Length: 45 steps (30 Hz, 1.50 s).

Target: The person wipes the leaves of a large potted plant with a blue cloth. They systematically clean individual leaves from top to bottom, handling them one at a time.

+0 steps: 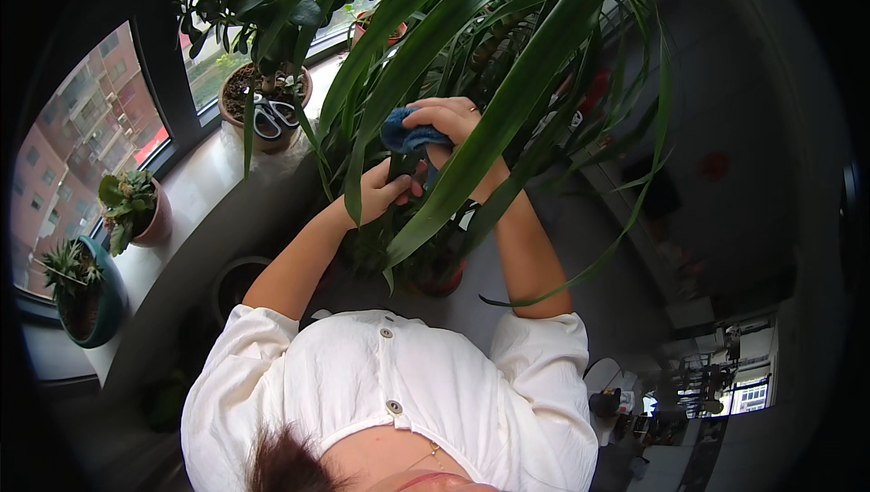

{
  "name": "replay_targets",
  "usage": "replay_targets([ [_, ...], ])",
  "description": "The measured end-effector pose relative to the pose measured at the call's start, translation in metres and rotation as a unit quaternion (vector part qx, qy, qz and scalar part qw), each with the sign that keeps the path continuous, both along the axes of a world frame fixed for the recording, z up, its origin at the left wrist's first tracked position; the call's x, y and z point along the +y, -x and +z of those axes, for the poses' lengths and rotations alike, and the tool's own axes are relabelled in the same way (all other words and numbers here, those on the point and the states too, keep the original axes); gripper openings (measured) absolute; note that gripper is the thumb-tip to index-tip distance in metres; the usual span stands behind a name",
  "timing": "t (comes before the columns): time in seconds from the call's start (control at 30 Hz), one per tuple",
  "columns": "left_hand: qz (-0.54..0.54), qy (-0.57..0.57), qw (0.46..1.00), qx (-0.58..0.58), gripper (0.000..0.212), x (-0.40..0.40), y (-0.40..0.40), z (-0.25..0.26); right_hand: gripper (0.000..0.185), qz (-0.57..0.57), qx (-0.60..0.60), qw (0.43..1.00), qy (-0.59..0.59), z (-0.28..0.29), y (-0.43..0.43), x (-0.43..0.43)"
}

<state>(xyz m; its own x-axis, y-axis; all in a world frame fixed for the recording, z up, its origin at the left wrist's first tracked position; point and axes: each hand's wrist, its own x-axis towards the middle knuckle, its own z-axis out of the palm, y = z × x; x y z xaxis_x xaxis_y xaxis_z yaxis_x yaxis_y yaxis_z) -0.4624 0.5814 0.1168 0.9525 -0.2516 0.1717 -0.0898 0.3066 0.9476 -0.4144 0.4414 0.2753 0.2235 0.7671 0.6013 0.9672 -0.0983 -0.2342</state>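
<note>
A folded blue cloth is gripped in my right hand, among the long green strap-shaped leaves of a large potted plant. One broad leaf hangs in front of my right wrist. Lower and to the left, my left hand has its fingers curled beside the dark leaves under the cloth; whether a leaf lies between thumb and fingers I cannot tell. Below my hands a red pot shows in part beneath the foliage.
On the white windowsill at the left stand a jade plant in a pot with scissors on it, a succulent in a pink pot and a spiky plant in a teal pot. A smaller orange pot stands by the window.
</note>
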Motion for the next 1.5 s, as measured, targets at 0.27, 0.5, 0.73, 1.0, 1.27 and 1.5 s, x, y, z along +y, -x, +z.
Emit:
replay_targets([
  [0.27, -0.009, 0.016, 1.000, 0.009, 0.035, -0.004, 0.029, 0.008, 0.034, -0.192, -0.147, 0.964, 0.114, -0.032, -0.019, 0.001],
  [0.5, -0.009, 0.093, 0.995, 0.038, 0.023, 0.009, 0.044, -0.036, 0.034, 0.026, 0.224, 0.969, 0.099, -0.113, 0.015, -0.017],
  [0.73, -0.007, -0.003, 0.997, 0.077, 0.028, -0.002, 0.067, -0.055, 0.040, -0.058, 0.019, 0.996, -0.065, -0.069, 0.035, -0.007],
  [1.0, 0.009, -0.065, 0.990, 0.124, 0.020, -0.009, 0.062, -0.066, 0.040, -0.099, 0.005, 0.991, 0.094, -0.132, 0.014, 0.001],
  [1.27, -0.009, 0.010, 0.988, 0.156, 0.018, -0.001, 0.077, -0.118, 0.045, -0.017, 0.249, 0.961, 0.120, -0.170, 0.053, -0.017],
  [1.5, -0.020, -0.015, 0.986, 0.168, 0.027, 0.007, 0.086, -0.099, 0.051, -0.128, -0.009, 0.989, -0.070, -0.141, 0.030, 0.000],
])
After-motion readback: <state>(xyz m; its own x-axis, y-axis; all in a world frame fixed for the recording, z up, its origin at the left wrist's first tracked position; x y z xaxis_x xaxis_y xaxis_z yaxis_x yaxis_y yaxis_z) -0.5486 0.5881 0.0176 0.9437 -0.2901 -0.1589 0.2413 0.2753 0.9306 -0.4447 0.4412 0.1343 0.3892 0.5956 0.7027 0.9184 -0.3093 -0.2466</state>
